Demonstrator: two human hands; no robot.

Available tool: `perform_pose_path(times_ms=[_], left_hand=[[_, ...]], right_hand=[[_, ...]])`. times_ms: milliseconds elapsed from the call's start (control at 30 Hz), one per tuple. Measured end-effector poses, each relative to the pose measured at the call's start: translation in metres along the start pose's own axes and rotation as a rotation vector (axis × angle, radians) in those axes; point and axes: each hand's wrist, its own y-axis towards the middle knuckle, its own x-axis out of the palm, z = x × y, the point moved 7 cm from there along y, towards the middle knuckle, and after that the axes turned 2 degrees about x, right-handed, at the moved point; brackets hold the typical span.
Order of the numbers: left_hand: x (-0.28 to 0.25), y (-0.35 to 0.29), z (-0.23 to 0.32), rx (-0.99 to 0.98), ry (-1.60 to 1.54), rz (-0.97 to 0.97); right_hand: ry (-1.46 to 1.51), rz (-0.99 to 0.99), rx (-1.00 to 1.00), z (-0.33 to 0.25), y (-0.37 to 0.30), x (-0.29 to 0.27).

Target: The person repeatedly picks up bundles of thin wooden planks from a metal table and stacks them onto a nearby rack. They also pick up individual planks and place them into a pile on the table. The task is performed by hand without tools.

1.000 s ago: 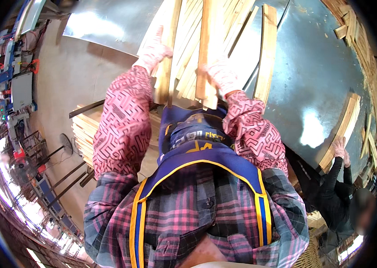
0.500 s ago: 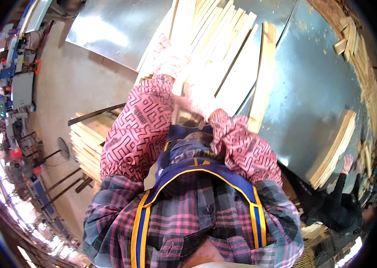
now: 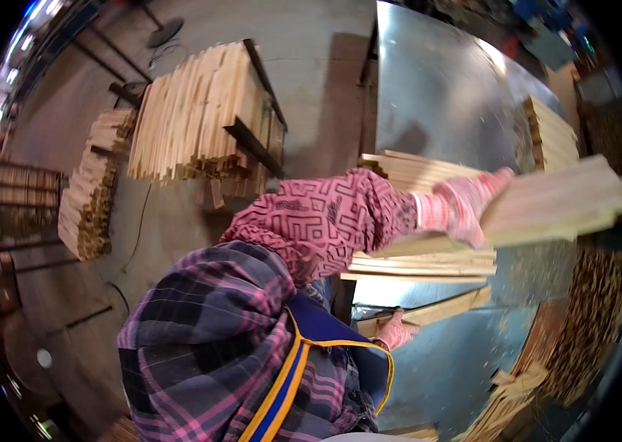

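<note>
1. Left hand [image 3: 462, 210] gripped a blurred bundle [image 3: 565, 202] of boards, thumb and fingers spread across its width, over the table [image 3: 465, 361].
2. Right hand [image 3: 397, 331] touched one board [image 3: 452, 305] near the table's person-side edge; finger closure could not be determined.
3. Bundle count: one; its boards were uncountable.

The desk [image 3: 436, 88] is gleaming as smooth, glossy metal. The board [image 3: 557, 202] is showing matt wood, while the pile [image 3: 592, 324] is looking like rough wood. Left hand [image 3: 462, 210] and right hand [image 3: 398, 333] are wearing matt cloth. The sleeve [image 3: 318, 221] is wrinkling as printed cloth; the floor [image 3: 315, 62] is looking dull.
</note>
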Motion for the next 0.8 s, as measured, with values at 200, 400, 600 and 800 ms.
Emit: perform_pose_path(times_ms=[200,400,600,800], left_hand=[[0.036,-0.052,-0.053,0.130,-0.078,0.388],[0.067,-0.056,-0.084,-0.078,-0.377,0.260],[-0.011,-0.096,-0.119,-0.255,-0.813,0.314],[-0.225,-0.331,-0.221,-0.376,-0.324,1.029]], right_hand=[[1.234,-0.372,-0.033,-0.017,0.058,0.012],[0.764,-0.389,-0.503,-0.063,0.090,0.033],[0.648,-0.166,-0.470,-0.055,0.124,-0.019],[-0.474,0.028,-0.786,-0.040,0.124,-0.047]])
